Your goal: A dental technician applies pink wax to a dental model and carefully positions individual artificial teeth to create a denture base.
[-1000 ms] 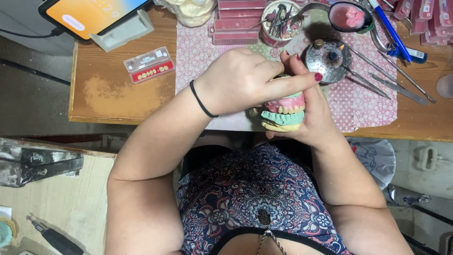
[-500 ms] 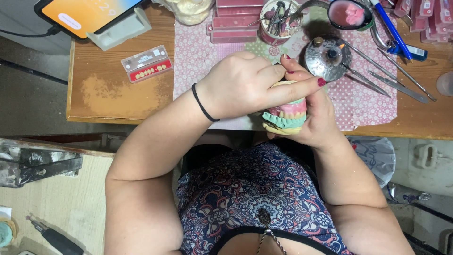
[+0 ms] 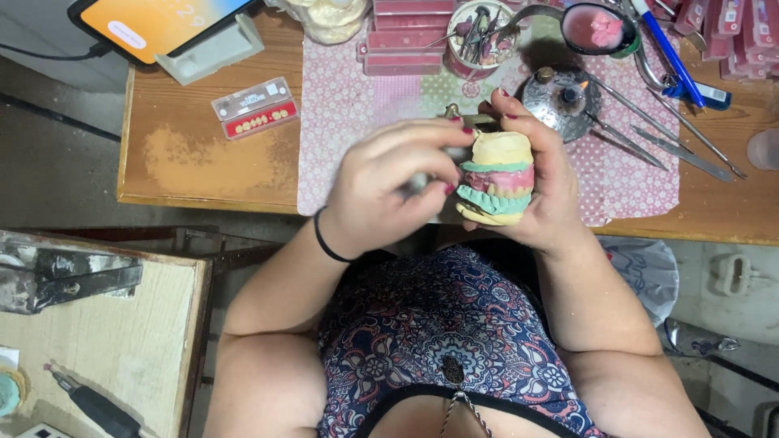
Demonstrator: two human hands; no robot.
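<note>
The stacked dental model of cream plaster, green bases and pink wax (image 3: pixel 497 180) has been raised and turned since a second ago: earlier it hung low, near the table edge, half hidden under the left hand; now its side is shown openly, which suggests inspection or wax trimming. It is cradled in the right hand (image 3: pixel 545 191), fingers wrapped round its far side, above the near edge of the pink dotted cloth (image 3: pixel 357 105). The left hand (image 3: pixel 398 182) is closed narrowly on a thin metal instrument (image 3: pixel 418 182), largely blurred. The model's long axis runs near-to-far, its teeth facing left.
</note>
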